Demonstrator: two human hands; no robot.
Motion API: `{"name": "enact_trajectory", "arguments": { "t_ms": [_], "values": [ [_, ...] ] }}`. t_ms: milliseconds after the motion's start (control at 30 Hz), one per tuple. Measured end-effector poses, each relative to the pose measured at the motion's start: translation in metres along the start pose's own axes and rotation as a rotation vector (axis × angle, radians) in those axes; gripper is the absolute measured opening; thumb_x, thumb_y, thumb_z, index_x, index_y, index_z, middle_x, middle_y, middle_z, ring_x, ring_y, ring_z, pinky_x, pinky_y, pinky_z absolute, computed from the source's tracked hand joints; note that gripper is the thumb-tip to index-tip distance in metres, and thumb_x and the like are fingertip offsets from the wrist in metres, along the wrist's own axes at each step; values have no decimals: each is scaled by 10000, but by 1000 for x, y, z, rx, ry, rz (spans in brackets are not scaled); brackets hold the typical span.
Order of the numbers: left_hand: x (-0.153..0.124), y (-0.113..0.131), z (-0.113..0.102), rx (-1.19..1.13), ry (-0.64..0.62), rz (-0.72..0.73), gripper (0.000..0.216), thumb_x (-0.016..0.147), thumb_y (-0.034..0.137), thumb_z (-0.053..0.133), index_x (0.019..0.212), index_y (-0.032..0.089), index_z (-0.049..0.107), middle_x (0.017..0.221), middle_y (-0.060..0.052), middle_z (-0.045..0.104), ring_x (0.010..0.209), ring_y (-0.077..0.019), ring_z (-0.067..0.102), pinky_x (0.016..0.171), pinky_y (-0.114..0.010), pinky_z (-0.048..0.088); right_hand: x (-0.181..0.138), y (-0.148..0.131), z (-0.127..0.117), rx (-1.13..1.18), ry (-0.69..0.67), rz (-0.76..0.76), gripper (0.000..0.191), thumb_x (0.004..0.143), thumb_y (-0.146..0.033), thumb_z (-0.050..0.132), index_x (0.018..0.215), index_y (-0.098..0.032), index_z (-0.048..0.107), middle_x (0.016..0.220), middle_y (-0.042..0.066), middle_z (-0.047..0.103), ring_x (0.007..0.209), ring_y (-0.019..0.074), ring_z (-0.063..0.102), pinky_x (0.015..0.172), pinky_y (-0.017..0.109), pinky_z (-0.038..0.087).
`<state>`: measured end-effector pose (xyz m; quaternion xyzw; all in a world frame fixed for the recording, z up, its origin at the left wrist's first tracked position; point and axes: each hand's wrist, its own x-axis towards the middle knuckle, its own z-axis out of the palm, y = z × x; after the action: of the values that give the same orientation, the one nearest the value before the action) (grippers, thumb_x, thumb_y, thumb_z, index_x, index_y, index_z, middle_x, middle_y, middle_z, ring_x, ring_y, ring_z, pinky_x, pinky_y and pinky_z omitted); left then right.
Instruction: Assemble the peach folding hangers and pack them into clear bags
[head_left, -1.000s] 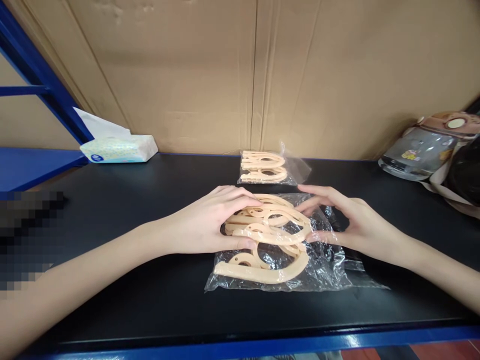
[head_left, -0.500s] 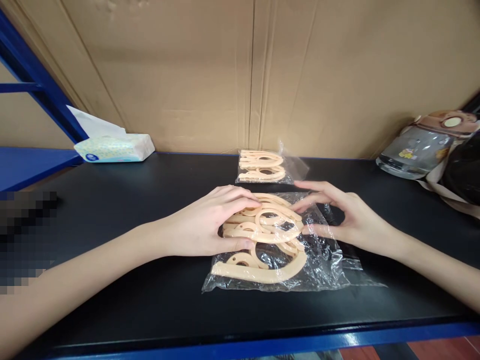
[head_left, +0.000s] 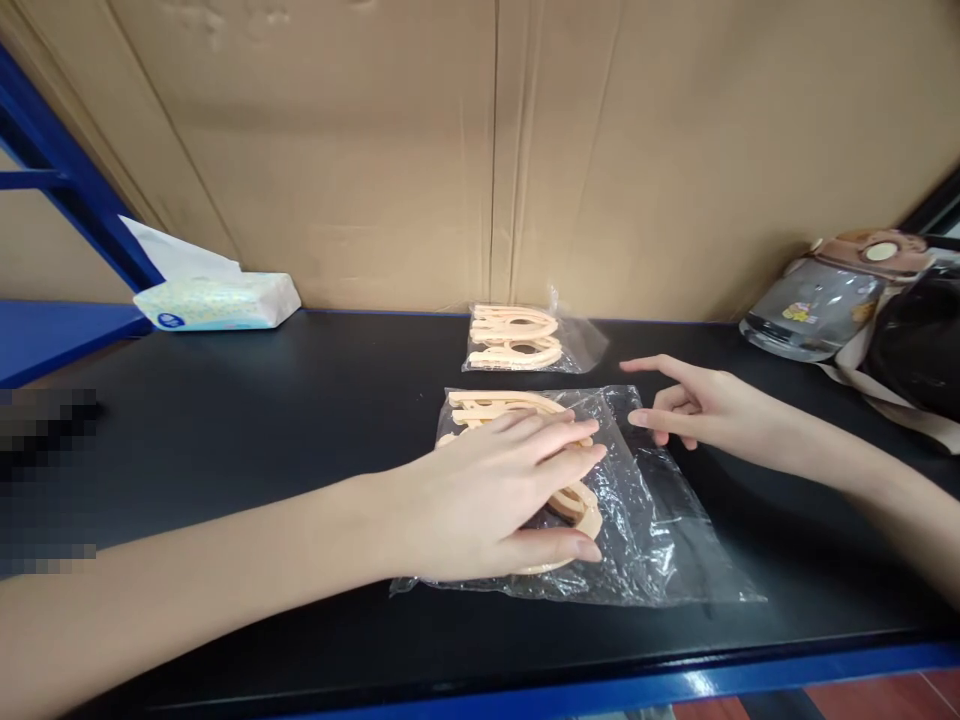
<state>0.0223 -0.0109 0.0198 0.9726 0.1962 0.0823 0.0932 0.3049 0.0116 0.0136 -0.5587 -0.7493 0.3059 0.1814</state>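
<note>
A clear plastic bag (head_left: 645, 560) lies flat on the black tabletop (head_left: 315, 400). Inside it are several cream curved pieces (head_left: 495, 403) that look like folding clothes hangers. My left hand (head_left: 517, 490) rests flat across the bag, fingers outstretched, and covers most of the pieces. My right hand (head_left: 682, 400) hovers beside the bag's upper right edge, index finger extended and the other fingers loosely curled, holding nothing. Just behind lies a second, smaller-looking clear bag (head_left: 585, 345) with similar cream pieces (head_left: 517, 335).
A tissue pack (head_left: 217, 300) with a sheet sticking out sits at the back left. At the back right stand a clear water bottle (head_left: 821, 305) with a brown lid and a black bag (head_left: 911, 345) with a pale strap. Cardboard (head_left: 360, 160) walls the rear.
My left hand has moved right and spread flat over the bagged pieces. My right hand has let go of them and drawn back to the right. The view has shifted slightly.
</note>
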Motion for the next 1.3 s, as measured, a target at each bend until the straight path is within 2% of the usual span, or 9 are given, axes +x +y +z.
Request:
{"name": "enact_trajectory", "arguments": {
  "t_ms": [133, 300, 433, 667, 767, 900, 1033, 1167, 1300],
  "values": [
    [6, 4, 8, 25, 15, 15, 703, 948, 531, 482, 1452, 49, 391, 1545, -178, 341, 1428, -325, 307, 1174, -450, 258, 0, -6, 3, 237, -40, -39, 796, 796, -470, 683, 1447, -185, 325, 660, -9, 635, 592, 150, 558, 506, 274, 444],
    [6, 3, 10, -20, 10, 79, 663, 938, 535, 492, 1447, 115, 427, 1559, -166, 316, 1428, -337, 298, 1152, -504, 284, -4, -22, 5, 435, 83, -158, 647, 817, -380, 683, 1378, -189, 424, 611, -41, 594, 535, 112, 519, 510, 260, 450],
    [5, 4, 12, -40, 31, 105, 699, 907, 557, 534, 1442, 121, 425, 1602, -182, 172, 1467, -370, 181, 1150, -568, 252, -5, -27, 12, 505, 139, -188, 576, 827, -382, 685, 1333, -204, 475, 610, -30, 633, 536, 131, 578, 573, 304, 529],
    [0, 4, 14, -161, 170, 88, 969, 882, 495, 621, 1534, 122, 8, 1624, -171, 7, 1504, -261, -9, 1194, -516, 202, -8, -21, 21, 458, -5, -299, 709, 846, -332, 679, 1462, -344, 328, 1049, 36, 739, 1003, 239, 703, 925, 444, 556],
    [0, 3, 13, -181, 225, 87, 808, 911, 409, 607, 1519, 137, 147, 1620, -157, 106, 1503, -247, 73, 1193, -479, 242, -10, -20, 29, 305, -5, -404, 773, 822, -301, 722, 1474, -382, 313, 1306, 32, 637, 1229, 251, 584, 1059, 469, 462],
    [2, 4, 12, -139, 264, 152, 479, 930, 252, 565, 1393, 180, 466, 1582, -119, 258, 1467, -218, 226, 1186, -424, 278, -7, -18, 40, 105, -11, -486, 741, 859, -367, 678, 1497, -355, 300, 1570, 45, 338, 1416, 276, 351, 1138, 514, 344],
    [3, 4, 11, -86, 229, 265, 272, 976, 212, 494, 1194, 194, 655, 1505, -104, 423, 1409, -215, 349, 1166, -415, 314, -1, -16, 43, 92, -98, -483, 762, 891, -398, 634, 1527, -364, 217, 1557, 47, 364, 1414, 252, 358, 1146, 509, 328],
    [4, 2, 14, -129, 238, 336, 181, 951, 181, 541, 986, 152, 716, 1144, -68, 696, 1063, -177, 626, 975, -304, 489, 1, -18, 42, 50, -147, -478, 684, 932, -413, 571, 1522, -383, 225, 1588, 14, 295, 1425, 247, 337, 1161, 505, 298],
    [5, 4, 17, -168, 308, 338, 157, 909, 109, 550, 894, 141, 703, 870, -28, 731, 824, -140, 661, 819, -271, 512, 4, -18, 42, 88, -136, -461, 568, 989, -431, 443, 1518, -375, 243, 1589, -1, 294, 1445, 228, 294, 1174, 515, 260]
  ]
}}
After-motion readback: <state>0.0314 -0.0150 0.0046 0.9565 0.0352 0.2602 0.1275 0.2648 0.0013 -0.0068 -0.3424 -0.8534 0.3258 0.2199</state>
